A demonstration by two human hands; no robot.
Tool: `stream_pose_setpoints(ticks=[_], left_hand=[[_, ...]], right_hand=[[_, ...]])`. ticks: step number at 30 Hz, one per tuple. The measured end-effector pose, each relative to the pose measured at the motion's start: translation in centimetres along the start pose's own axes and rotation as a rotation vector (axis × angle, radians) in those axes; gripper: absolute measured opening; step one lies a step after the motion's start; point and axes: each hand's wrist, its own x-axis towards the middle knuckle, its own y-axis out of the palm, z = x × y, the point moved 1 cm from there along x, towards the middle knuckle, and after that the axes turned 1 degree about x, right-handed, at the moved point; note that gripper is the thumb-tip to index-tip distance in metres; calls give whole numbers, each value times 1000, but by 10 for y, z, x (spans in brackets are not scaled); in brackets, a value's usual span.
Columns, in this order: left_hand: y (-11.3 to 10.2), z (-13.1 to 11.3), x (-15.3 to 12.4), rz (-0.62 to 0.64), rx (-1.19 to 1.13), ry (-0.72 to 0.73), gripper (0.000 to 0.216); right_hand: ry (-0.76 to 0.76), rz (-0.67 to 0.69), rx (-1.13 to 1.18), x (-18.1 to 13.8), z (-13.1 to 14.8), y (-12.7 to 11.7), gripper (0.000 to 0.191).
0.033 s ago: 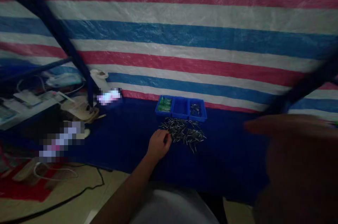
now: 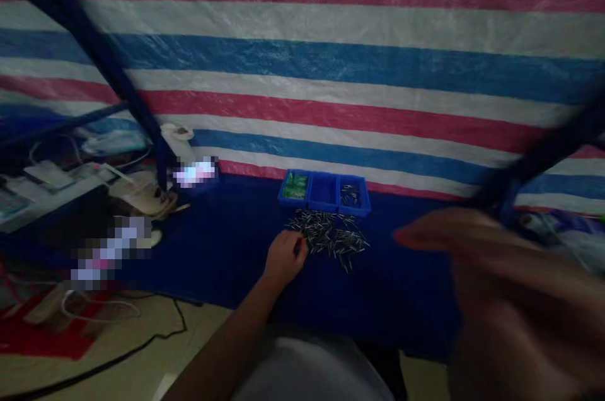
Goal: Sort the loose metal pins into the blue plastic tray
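My left hand (image 2: 285,257) rests on the blue tabletop at the left edge of a loose pile of short metal pins (image 2: 321,231). Its fingers are curled in, and whatever they may hold is hidden. Large and smeared by motion, my right hand (image 2: 510,287) is raised close to the camera on the right, so its grip does not show. Behind the pile stands a blue bin with green-and-clear packets (image 2: 295,186). Beside it are a middle blue bin (image 2: 324,191) and a right-hand blue bin holding some metal pins (image 2: 350,195).
A striped tarp (image 2: 331,60) hangs behind the blue table (image 2: 212,249). Blue frame posts (image 2: 94,54) slant at both sides. On the left are a white roll (image 2: 178,139), a pale bag (image 2: 139,193) and a power strip. A black cable (image 2: 142,347) crosses the floor.
My right hand has shifted left across the view and looks lighter, uncovering items at the right edge. My left hand and the pins stay put.
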Motion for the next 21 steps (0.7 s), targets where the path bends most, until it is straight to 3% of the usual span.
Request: stream_pose_setpoints(ticks=[1,3,6,9,12,17,21], left_hand=[[0,0,1,5,-3,-4,9],[0,-2,2,17,-6,-7,9],[0,-3,2,44,-1,-2,11],[1,-3,2,69,8,7,12],[2,-2,2,91,30,-6,12],[2,-1,3,129,36,-37,12],[3,-4,3,194,48,8,10]], right_hand=[[19,21,-28,-3,-16,14,21],[211,177,-118,-15,-52,41,18],[442,263,-286,-45,-107,71,24],[521,393,-406,-72,-143,90,28],[506,412,-420,-83,-155,97,29],[454,318,-379,-84,-159,92,30],[419,402,-400,-89,-167,91,26]])
